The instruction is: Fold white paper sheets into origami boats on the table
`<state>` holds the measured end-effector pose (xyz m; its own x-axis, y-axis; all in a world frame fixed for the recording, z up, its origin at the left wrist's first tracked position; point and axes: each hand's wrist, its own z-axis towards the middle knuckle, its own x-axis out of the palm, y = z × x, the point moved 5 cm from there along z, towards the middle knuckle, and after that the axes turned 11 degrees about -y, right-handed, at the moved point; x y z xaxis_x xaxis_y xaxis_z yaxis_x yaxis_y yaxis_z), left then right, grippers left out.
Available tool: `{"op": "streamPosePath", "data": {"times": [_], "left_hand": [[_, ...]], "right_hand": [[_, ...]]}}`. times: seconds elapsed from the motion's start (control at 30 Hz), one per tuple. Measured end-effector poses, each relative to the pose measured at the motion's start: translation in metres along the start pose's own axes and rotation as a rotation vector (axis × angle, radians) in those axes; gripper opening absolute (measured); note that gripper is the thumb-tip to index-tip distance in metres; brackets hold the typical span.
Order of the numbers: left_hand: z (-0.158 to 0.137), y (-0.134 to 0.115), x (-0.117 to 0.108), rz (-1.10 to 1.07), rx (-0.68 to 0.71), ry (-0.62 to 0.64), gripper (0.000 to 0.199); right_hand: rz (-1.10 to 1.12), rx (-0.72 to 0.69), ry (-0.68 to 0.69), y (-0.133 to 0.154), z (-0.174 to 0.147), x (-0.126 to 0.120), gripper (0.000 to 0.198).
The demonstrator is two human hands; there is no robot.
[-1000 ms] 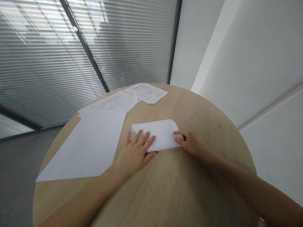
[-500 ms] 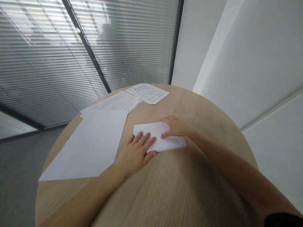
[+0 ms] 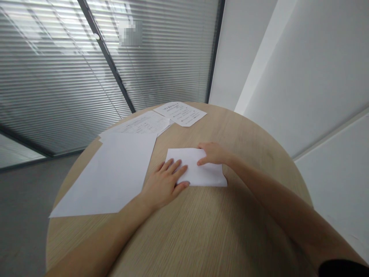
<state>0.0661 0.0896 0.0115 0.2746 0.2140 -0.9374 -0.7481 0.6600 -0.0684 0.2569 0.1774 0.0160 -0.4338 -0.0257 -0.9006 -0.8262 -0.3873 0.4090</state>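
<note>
A folded sheet of white paper (image 3: 193,177) lies on the table in front of me. My left hand (image 3: 165,182) rests flat on its left part, fingers spread, the thumb along the near edge. Over the far right part of the paper is my right hand (image 3: 213,153), its thumb on the top face and its fingers stretched along the far edge, with a gap between thumb and fingers. The paper's right end is slightly raised and curved near that wrist.
A large blank white sheet (image 3: 109,173) lies to the left, close to my left forearm. Behind it are printed sheets (image 3: 144,123) and another printed page (image 3: 181,113). The round wooden table (image 3: 196,231) stands near a window with blinds (image 3: 161,69) and a white wall (image 3: 317,69).
The folded paper has turned slightly, its far left corner shifting right and its near edge now lying almost level. Both hands stay on it, with only small shifts.
</note>
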Motion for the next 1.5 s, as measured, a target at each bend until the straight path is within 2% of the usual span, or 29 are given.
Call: {"op": "streamPosePath", "data": {"times": [0.13, 0.23, 0.3, 0.37, 0.43, 0.53, 0.6, 0.67, 0.77, 0.83, 1.03, 1.17, 1.33, 1.5], "left_hand": [[0.001, 0.005, -0.005, -0.061, -0.047, -0.050, 0.053], [0.003, 0.012, -0.016, -0.173, -0.163, -0.224, 0.055], [0.002, 0.022, -0.026, -0.326, -0.342, -0.452, 0.069], [-0.003, 0.033, -0.030, -0.595, -0.564, -0.669, 0.087], [-0.005, 0.037, -0.025, -0.950, -0.751, -0.752, 0.095], [-0.004, 0.028, -0.017, -1.396, -0.919, -0.671, 0.086], [-0.005, 0.018, -0.018, -1.530, -0.999, -0.664, 0.075], [-0.005, 0.006, -0.020, -1.618, -1.013, -0.605, 0.062], [-0.002, -0.012, -0.020, -1.729, -0.968, -0.447, 0.050], [-0.001, -0.015, -0.022, -1.731, -0.971, -0.434, 0.050], [-0.005, -0.001, -0.031, -1.571, -1.080, -0.625, 0.055], [-0.008, 0.001, -0.035, -1.533, -1.081, -0.680, 0.054], [-0.011, -0.003, -0.036, -1.485, -1.086, -0.667, 0.053], [-0.013, -0.006, -0.038, -1.510, -1.080, -0.645, 0.051]], "right_hand": [[0.032, 0.047, -0.066, 0.000, -0.014, -0.009, 0.016], [0.128, 0.119, -0.146, -0.002, -0.030, -0.017, 0.017], [0.407, 0.243, -0.249, -0.003, -0.045, -0.022, 0.020], [0.663, 0.353, -0.308, 0.001, -0.061, -0.023, 0.026], [0.820, 0.432, -0.343, 0.010, -0.076, -0.021, 0.030], [0.963, 0.498, -0.368, 0.026, -0.092, -0.017, 0.031], [1.043, 0.503, -0.390, 0.035, -0.097, -0.015, 0.031], [1.115, 0.491, -0.420, 0.041, -0.099, -0.013, 0.032], [1.193, 0.477, -0.427, 0.046, -0.100, -0.008, 0.033], [1.206, 0.474, -0.392, 0.047, -0.099, -0.003, 0.032], [1.167, 0.436, -0.300, 0.050, -0.101, 0.009, 0.028], [1.164, 0.417, -0.272, 0.051, -0.100, 0.009, 0.029], [1.215, 0.383, -0.349, 0.056, -0.095, -0.005, 0.037], [1.121, 0.310, -0.446, 0.064, -0.094, -0.020, 0.040]]}}
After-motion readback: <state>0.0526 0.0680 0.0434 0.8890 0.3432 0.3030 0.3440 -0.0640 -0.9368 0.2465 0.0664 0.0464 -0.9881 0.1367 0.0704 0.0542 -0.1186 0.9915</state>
